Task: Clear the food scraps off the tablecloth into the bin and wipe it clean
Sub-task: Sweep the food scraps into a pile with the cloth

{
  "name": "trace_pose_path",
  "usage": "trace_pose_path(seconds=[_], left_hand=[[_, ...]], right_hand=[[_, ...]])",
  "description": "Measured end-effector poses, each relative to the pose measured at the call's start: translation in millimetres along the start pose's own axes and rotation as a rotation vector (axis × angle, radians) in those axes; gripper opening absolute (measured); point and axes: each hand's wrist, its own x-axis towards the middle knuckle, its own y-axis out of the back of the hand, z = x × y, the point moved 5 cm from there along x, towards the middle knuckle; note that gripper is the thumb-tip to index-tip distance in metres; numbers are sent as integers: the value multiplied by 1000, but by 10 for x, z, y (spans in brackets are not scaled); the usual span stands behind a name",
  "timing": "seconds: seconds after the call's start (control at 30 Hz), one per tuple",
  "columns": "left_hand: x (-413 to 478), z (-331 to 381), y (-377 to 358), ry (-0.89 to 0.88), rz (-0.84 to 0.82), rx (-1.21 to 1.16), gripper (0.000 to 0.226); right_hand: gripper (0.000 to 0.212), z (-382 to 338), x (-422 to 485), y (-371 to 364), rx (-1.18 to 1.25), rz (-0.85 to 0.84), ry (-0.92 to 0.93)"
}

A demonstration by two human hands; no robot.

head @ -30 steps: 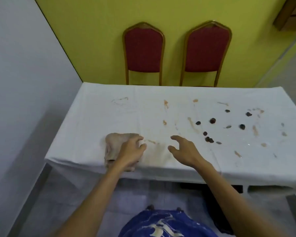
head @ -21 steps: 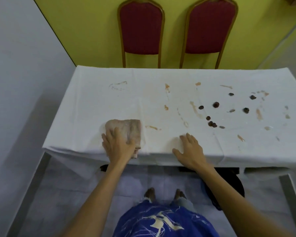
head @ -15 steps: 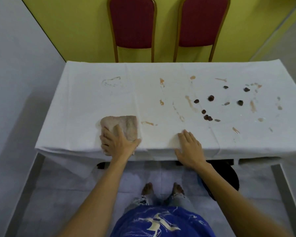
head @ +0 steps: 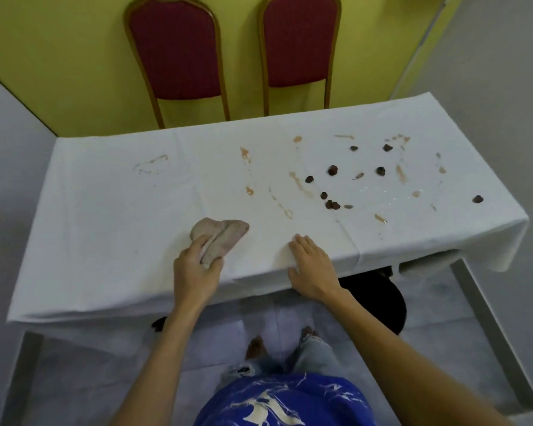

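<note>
We stand at a table under a white tablecloth (head: 111, 229), two red chairs (head: 176, 47) beyond its far edge. A black bin (head: 379, 299) shows under the near edge, to the right. Our right hand (head: 311, 265) lies flat with fingers spread on the cloth's near edge. Our left hand (head: 197, 272) grips a crumpled beige rag (head: 222, 236) resting on the cloth. Dark food scraps (head: 332, 170) and orange smears (head: 300, 184) dot the right half.

Two red chairs (head: 176, 47), one cloth (head: 220, 236), about ten dark food scraps (head: 332, 170), two hands (head: 311, 265)
</note>
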Motion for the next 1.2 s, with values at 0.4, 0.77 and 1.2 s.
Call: trace_pose_path(seconds=[0.4, 0.77, 1.2], left_hand=[[120, 1116, -1455, -167, -232, 7, 53], [1107, 1590, -1748, -78, -22, 174, 54], [567, 1871, -2533, -140, -184, 94, 60]], right_hand=[[56, 1042, -141, 540, 148, 220, -205], [50, 1951, 155, 894, 100, 330, -267], [47, 2669, 119, 852, 86, 374, -450]])
